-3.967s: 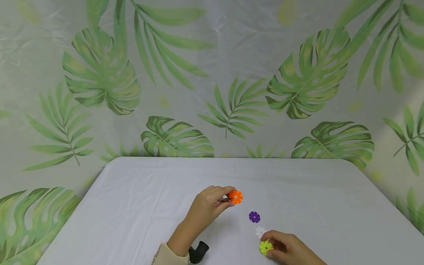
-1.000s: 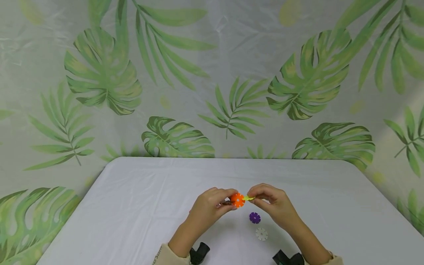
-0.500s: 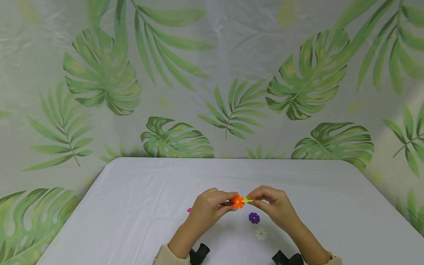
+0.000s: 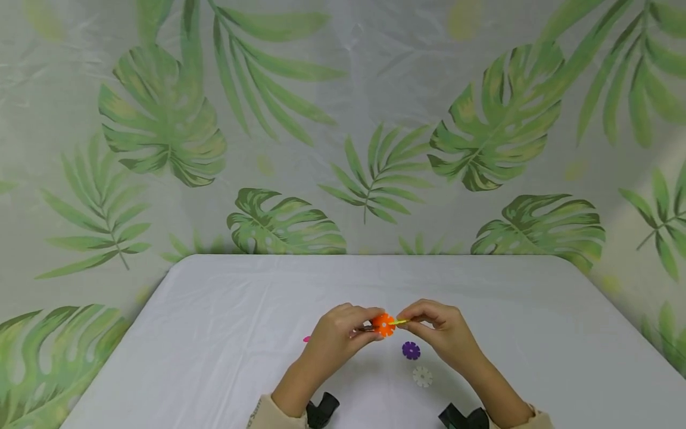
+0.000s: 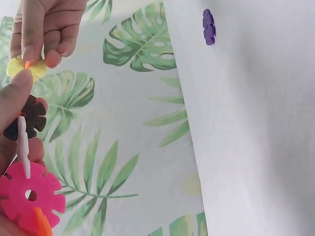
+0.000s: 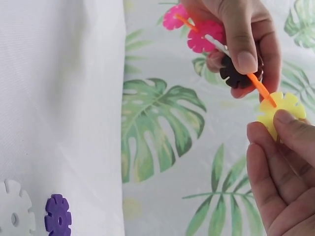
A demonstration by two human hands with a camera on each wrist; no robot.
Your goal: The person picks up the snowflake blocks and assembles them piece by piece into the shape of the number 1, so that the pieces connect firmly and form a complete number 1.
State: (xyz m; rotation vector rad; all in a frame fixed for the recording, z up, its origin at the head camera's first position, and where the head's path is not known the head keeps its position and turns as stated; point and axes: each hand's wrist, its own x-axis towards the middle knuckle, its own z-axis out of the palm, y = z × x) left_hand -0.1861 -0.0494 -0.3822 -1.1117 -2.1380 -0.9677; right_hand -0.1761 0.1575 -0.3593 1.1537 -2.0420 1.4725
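Observation:
In the head view my left hand (image 4: 334,330) pinches an orange notched snowflake disc (image 4: 384,325) above the table. That disc ends a linked chain: a dark brown disc (image 5: 35,118), a white disc (image 5: 23,147), a pink disc (image 5: 42,189), another orange disc (image 5: 45,225) and a further pink disc (image 6: 172,17). My right hand (image 4: 439,325) pinches a yellow notched disc (image 6: 283,109) between thumb and fingers. Edge to edge, the yellow and orange discs meet at an angle, their notches overlapping in the right wrist view.
On the white-covered table (image 4: 241,333), a purple disc (image 4: 411,350) and a loose white disc (image 4: 422,376) lie below the hands. Black wrist devices (image 4: 323,410) sit by both sleeves. A leaf-print cloth (image 4: 375,89) hangs behind the table.
Since four seconds ago, my right hand has lifted the yellow disc from beside the loose white one up to the orange disc. Over the last second both hands hold nearly still, the yellow disc tilting slightly.

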